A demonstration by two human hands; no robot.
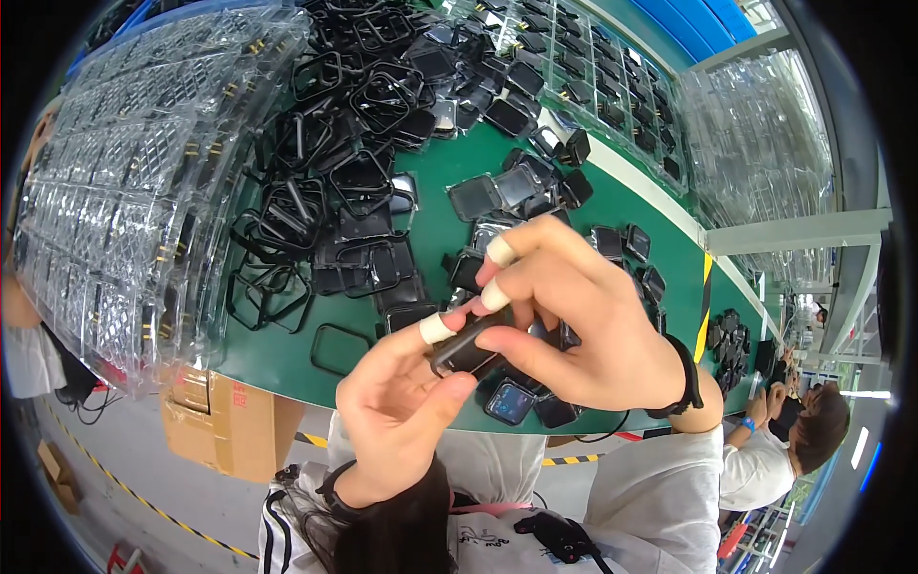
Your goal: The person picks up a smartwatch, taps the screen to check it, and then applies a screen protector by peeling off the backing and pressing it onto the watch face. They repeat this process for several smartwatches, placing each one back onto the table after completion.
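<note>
Both my hands meet over the near edge of the green table, fingers closed round one small black watch case (469,346). My left hand (397,402) grips its left end between thumb and forefinger. Across its right end lie the thumb and fingers of my right hand (583,325). Pale finger covers sit on several fingertips. Below the case, a smartwatch with a lit screen (510,401) lies at the table edge, next to another dark watch piece (557,411). A single black rectangular frame (340,350) lies flat to the left of my hands.
Black frames (296,210) pile up at left, beside flat dark screen pieces (473,197). Stacked clear plastic trays (124,182) stand at far left, and filled trays (612,77) at the back. A cardboard box (229,421) is below the table; a co-worker (765,469) sits at right.
</note>
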